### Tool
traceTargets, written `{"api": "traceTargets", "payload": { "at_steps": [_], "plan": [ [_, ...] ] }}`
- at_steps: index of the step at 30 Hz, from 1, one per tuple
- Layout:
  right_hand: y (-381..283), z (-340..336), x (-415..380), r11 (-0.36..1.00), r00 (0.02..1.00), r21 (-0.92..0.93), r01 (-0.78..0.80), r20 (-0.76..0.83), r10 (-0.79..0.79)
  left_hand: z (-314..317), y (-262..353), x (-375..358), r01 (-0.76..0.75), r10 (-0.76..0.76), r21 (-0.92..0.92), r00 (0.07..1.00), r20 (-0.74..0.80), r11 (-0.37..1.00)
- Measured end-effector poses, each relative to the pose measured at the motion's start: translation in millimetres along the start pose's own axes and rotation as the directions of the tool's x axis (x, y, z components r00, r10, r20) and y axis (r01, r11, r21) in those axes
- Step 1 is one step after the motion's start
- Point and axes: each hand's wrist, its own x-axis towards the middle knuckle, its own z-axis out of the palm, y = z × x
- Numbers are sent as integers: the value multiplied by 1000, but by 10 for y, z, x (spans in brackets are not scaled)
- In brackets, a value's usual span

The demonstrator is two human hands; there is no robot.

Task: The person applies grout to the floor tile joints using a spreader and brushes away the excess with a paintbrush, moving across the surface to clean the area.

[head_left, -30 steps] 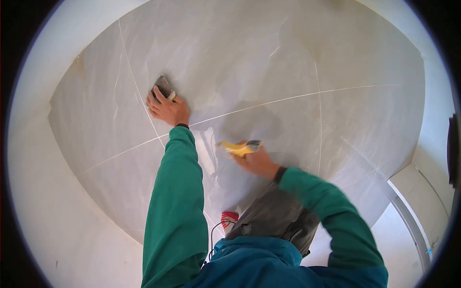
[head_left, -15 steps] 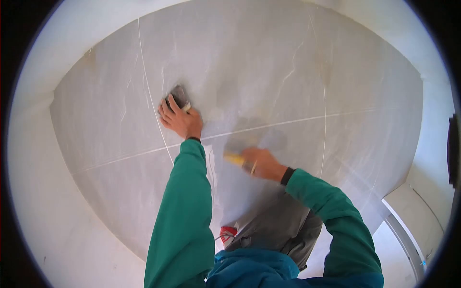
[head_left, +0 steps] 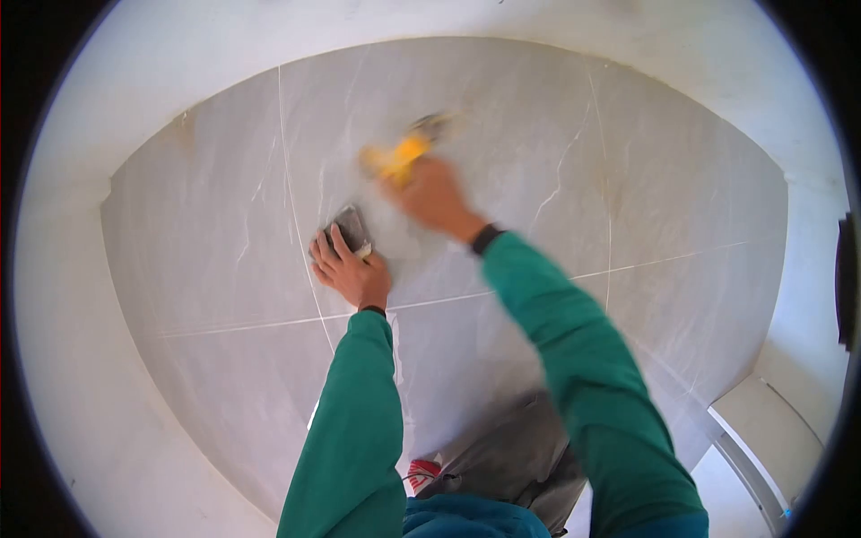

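My left hand (head_left: 352, 269) presses down on a dark, flat, scraper-like piece (head_left: 351, 229) with a pale end, its fingers spread over one side. It lies against the grey tiles (head_left: 502, 117), close to a thin white joint line. My right hand (head_left: 432, 195) is closed around a tool with a yellow handle (head_left: 401, 160) and a dark end. Motion blurs this tool, so its kind cannot be made out. My right hand is above and to the right of my left hand, apart from it.
White walls (head_left: 63, 296) border the tiles. A pale ledge (head_left: 771, 412) with a grey metal edge stands at the lower right. A dark object (head_left: 845, 282) is at the far right. A red and white shoe or sock (head_left: 421, 473) shows by my legs.
My right hand has swung up and left with the yellow tool, from below the cross joint line to above my left hand. My left hand keeps its hold; the whole view has shifted.
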Motion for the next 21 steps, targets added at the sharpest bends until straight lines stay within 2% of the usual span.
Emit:
{"api": "traceTargets", "payload": {
  "at_steps": [1,2,4,5,6,7,8,9,10,12,13,14,15,16,17,18,20,21],
  "plan": [
    [-222,118,2,996,987,82,40,154,-53,6,17,-9,-7,7,-5,1000,-7,1000],
    [-101,138,59,996,988,79,44,146,-56,16,9,-24,-10,10,3,1000,-6,1000],
    [346,210,225,999,1000,31,-14,16,14,31,-31,22,-4,4,26,1000,-7,1000],
    [705,-80,362,969,998,-242,43,-37,-53,16,-16,28,8,-8,21,1000,21,1000],
    [984,-411,519,958,984,-261,-115,-162,74,4,-19,28,20,-21,17,999,50,1000],
    [1219,-785,648,929,937,-294,-226,-327,124,-1,-43,29,11,-12,12,998,68,1000],
    [1331,-1083,740,827,894,-475,-302,-442,73,6,-51,52,15,-16,18,998,59,1000],
    [1299,-1296,803,792,881,-516,-326,-469,57,-1,-49,39,19,-20,14,997,74,1000],
    [1208,-1238,848,797,882,-512,-321,-468,55,-16,-53,32,22,-23,11,996,88,1000],
    [914,-1001,963,895,872,-371,-247,-487,38,-51,-53,42,29,-29,8,996,83,1000],
    [630,-653,984,946,908,-250,-207,-410,90,-67,-54,46,29,-31,15,994,104,999],
    [528,-157,1074,822,806,-562,92,-443,-393,-77,-53,57,25,-27,19,992,125,1000],
    [29,166,1118,999,897,-40,32,-439,-46,-70,-41,61,35,-37,14,990,135,999],
    [-275,485,1173,985,967,163,-53,-237,91,-61,-64,62,17,-18,6,991,132,1000],
    [-575,684,1261,908,965,400,-124,-164,205,-37,-85,59,24,-23,-4,993,114,1000],
    [-825,823,1322,785,940,619,-25,-252,229,-14,-88,44,35,-32,-20,995,99,999],
    [-786,1310,1567,888,852,455,64,-489,189,25,-109,42,29,-25,-36,994,103,999],
    [-658,1306,1642,892,850,448,63,-492,187,24,-126,38,24,-24,-3,995,101,1000]
  ]
}}
